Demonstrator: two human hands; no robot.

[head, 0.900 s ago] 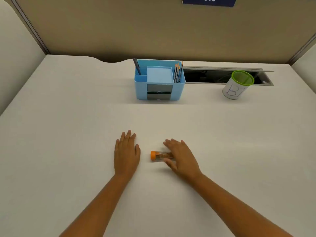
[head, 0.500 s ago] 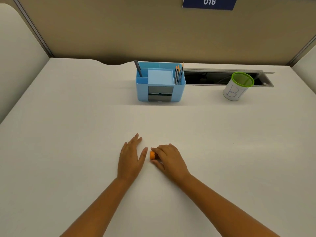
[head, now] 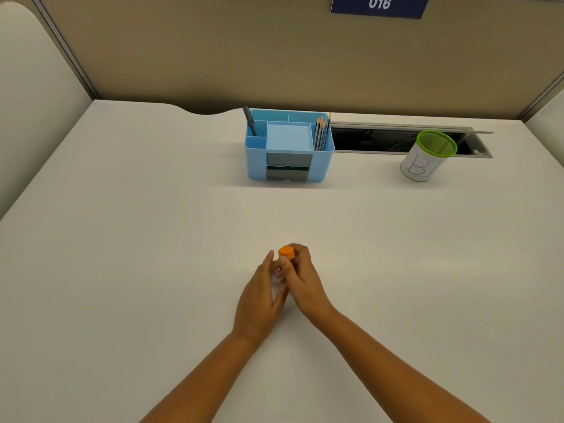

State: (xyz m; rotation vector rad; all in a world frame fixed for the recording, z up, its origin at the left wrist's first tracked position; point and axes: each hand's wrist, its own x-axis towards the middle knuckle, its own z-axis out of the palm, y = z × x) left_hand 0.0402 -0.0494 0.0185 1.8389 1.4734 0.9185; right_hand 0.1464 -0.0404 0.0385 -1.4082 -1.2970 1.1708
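Desktop (head: 128,300), matte white and smooth, spreads under my bare forearms. My right hand (head: 303,280) curls round a small cylindrical tube (head: 286,253), with only its round orange cap showing above my fingers. Half a second ago the tube lay on its side on the desk; now it stands upright. My left hand (head: 259,293), flat before, is turned on edge, fingers straight, just beside the tube and holding nothing. Farther back stand a glossy blue plastic organiser (head: 287,166) with pencils (head: 322,134) and a round white cup (head: 422,166) rimmed in green.
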